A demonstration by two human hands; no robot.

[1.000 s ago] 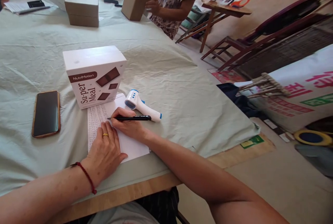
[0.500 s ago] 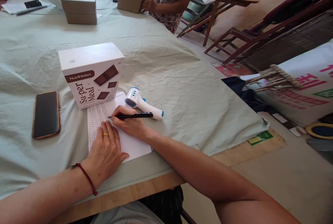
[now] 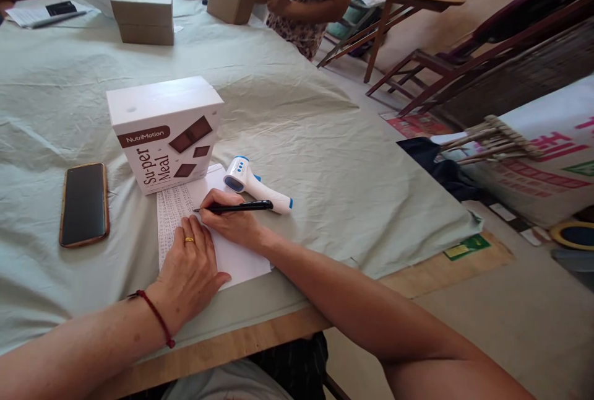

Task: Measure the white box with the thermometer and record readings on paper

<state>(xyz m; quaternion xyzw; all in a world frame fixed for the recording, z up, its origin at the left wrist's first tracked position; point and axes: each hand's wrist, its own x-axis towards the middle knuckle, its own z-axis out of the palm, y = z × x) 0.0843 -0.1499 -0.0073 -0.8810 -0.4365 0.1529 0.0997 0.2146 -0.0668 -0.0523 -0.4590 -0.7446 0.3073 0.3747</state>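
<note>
On cloth-covered tabletop (image 3: 297,140), close to person's body: paper sheet (image 3: 244,260), rows of small writing along its left side. Left hand (image 3: 190,270) flat on sheet, fingers close together, thumb out to side. Right hand (image 3: 229,217) pinching black pen (image 3: 250,205) between fingers, pen tip at paper, just beyond left fingertips. White box (image 3: 167,149) standing at sheet's far end; white-and-blue thermometer gun (image 3: 266,194) beside right hand; phone (image 3: 84,205) lying apart, leftward.

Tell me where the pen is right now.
In the head view, left of centre, the pen is in the right hand, its tip at the paper just beyond the left hand.
</note>
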